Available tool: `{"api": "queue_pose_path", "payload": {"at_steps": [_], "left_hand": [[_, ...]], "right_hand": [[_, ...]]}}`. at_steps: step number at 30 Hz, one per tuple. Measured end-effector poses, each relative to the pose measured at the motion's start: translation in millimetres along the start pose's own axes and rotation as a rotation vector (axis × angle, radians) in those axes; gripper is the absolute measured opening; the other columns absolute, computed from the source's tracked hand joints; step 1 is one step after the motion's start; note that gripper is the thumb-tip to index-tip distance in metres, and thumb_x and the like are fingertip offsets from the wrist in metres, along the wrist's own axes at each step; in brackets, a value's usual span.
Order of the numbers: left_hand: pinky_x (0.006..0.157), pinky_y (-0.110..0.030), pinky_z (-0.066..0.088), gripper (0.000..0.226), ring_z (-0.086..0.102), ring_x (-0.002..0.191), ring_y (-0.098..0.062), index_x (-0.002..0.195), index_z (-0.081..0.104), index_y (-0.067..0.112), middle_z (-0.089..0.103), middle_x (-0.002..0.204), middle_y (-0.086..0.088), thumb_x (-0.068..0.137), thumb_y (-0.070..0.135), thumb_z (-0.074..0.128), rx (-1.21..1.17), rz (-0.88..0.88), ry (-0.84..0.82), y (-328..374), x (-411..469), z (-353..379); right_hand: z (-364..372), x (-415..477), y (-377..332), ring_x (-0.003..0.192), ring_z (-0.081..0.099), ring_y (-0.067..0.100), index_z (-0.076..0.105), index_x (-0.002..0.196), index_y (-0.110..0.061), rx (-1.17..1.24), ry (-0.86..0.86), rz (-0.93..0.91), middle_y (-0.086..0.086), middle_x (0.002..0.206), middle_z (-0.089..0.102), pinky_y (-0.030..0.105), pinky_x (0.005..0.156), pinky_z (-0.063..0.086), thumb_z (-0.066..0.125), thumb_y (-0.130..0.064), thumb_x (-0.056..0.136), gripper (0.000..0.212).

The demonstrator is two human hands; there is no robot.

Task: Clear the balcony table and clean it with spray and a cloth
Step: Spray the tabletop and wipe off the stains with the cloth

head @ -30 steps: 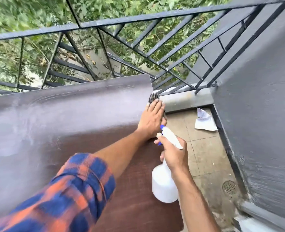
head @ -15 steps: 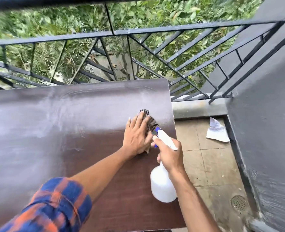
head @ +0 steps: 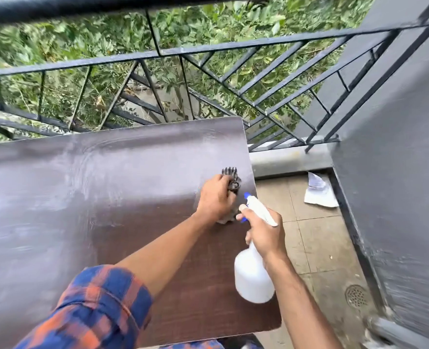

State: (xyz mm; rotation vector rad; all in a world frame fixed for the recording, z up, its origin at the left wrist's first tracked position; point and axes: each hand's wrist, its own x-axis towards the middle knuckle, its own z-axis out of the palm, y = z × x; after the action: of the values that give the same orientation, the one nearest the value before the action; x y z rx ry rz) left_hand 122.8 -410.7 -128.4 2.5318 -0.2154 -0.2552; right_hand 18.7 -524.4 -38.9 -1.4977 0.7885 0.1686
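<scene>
The dark brown table [head: 107, 197] fills the left and middle of the view, with pale wet streaks across its far half. My left hand [head: 214, 197] presses a dark striped cloth [head: 231, 176] onto the tabletop near its right edge; the fingers are curled over the cloth, which sticks out beyond them. Just to the right, my right hand [head: 265, 231] grips the neck of a white spray bottle [head: 252, 278] with a blue nozzle, held above the table's right edge. The nozzle points toward the cloth.
A black metal railing [head: 208, 54] runs behind the table, with green foliage beyond. A grey wall [head: 397, 185] stands at the right. On the tiled floor [head: 316, 243] lie a crumpled white paper [head: 319, 193] and a round drain [head: 357, 295].
My left hand has drawn the cloth back from the table's far right corner toward me and curled its fingers over it. The right hand and bottle stayed beside it.
</scene>
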Motion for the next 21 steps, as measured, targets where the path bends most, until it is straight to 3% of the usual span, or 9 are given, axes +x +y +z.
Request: {"api": "queue_pose_path", "payload": {"at_steps": [3,5,7,8,10,12,15,18,21], "left_hand": [[0.069,-0.011,0.042,0.025,0.058,0.074,-0.004,0.106,0.071,0.01,0.068,0.089,0.002,0.084,0.015,0.062,-0.499,-0.254,0.024,16,9,-14],[0.069,-0.014,0.045,0.017,0.058,0.065,0.003,0.101,0.07,0.004,0.066,0.082,0.001,0.089,0.002,0.059,-0.843,-0.42,0.038,11,14,-16],[0.074,-0.024,0.049,0.019,0.062,0.068,0.001,0.092,0.071,0.013,0.068,0.08,0.002,0.089,0.001,0.056,-0.908,-0.518,0.064,-8,14,-17],[0.082,-0.028,0.051,0.019,0.066,0.081,-0.004,0.094,0.072,0.017,0.071,0.087,0.002,0.086,0.011,0.056,-0.819,-0.528,0.078,-23,12,-18],[0.101,-0.038,0.048,0.042,0.063,0.11,-0.017,0.116,0.07,0.022,0.072,0.112,-0.001,0.079,0.031,0.051,-0.562,-0.509,0.119,-51,5,-16],[0.107,-0.044,0.04,0.054,0.054,0.118,-0.025,0.129,0.062,0.016,0.063,0.122,-0.009,0.08,0.028,0.043,-0.343,-0.409,0.228,-61,-10,-19],[0.106,-0.048,0.039,0.052,0.048,0.121,-0.028,0.127,0.061,0.012,0.057,0.126,-0.011,0.082,0.025,0.038,-0.177,-0.16,0.328,-56,-26,-27],[0.112,-0.047,0.035,0.049,0.038,0.138,-0.029,0.135,0.056,0.017,0.047,0.146,-0.011,0.089,0.031,0.048,-0.04,0.036,0.225,-55,-16,-23],[0.116,-0.048,0.028,0.063,0.023,0.15,-0.031,0.149,0.043,0.021,0.03,0.161,-0.01,0.093,0.05,0.045,0.175,0.178,0.085,-52,4,-16]], "right_hand": [[-5,1,-4,0.035,0.04,0.022,0.07,0.069,-0.016,0.006,0.024,-0.011,0.032,0.083,0.069,0.03,0.049,0.037,0.074,-0.02,0.093,0.025],[-9,2,-6,0.035,0.04,0.021,0.071,0.071,-0.012,0.006,0.023,-0.02,0.029,0.084,0.071,0.028,0.046,0.036,0.073,-0.02,0.093,0.023],[-12,2,-6,0.035,0.041,0.02,0.072,0.076,-0.005,-0.001,0.022,-0.021,0.021,0.087,0.075,0.026,0.044,0.036,0.073,-0.02,0.093,0.023],[-14,2,-5,0.035,0.04,0.019,0.072,0.078,-0.003,-0.001,0.023,-0.019,0.018,0.088,0.076,0.025,0.043,0.036,0.073,-0.021,0.094,0.024],[-15,3,-5,0.036,0.04,0.02,0.072,0.079,-0.002,0.003,0.022,-0.012,0.016,0.088,0.077,0.024,0.041,0.036,0.073,-0.021,0.094,0.024],[-15,3,-4,0.037,0.04,0.02,0.072,0.077,-0.005,0.004,0.019,-0.002,0.016,0.088,0.077,0.024,0.041,0.036,0.073,-0.02,0.094,0.023],[-11,2,-2,0.038,0.04,0.021,0.073,0.079,-0.007,0.004,-0.001,0.012,0.016,0.089,0.077,0.026,0.043,0.036,0.073,-0.02,0.094,0.021],[-7,2,0,0.038,0.04,0.021,0.073,0.08,-0.003,0.0,-0.012,0.014,0.017,0.088,0.076,0.028,0.044,0.037,0.073,-0.02,0.094,0.022],[-4,3,1,0.036,0.04,0.021,0.073,0.079,-0.001,-0.006,-0.007,0.009,0.023,0.084,0.073,0.03,0.045,0.036,0.074,-0.019,0.093,0.023]]}}
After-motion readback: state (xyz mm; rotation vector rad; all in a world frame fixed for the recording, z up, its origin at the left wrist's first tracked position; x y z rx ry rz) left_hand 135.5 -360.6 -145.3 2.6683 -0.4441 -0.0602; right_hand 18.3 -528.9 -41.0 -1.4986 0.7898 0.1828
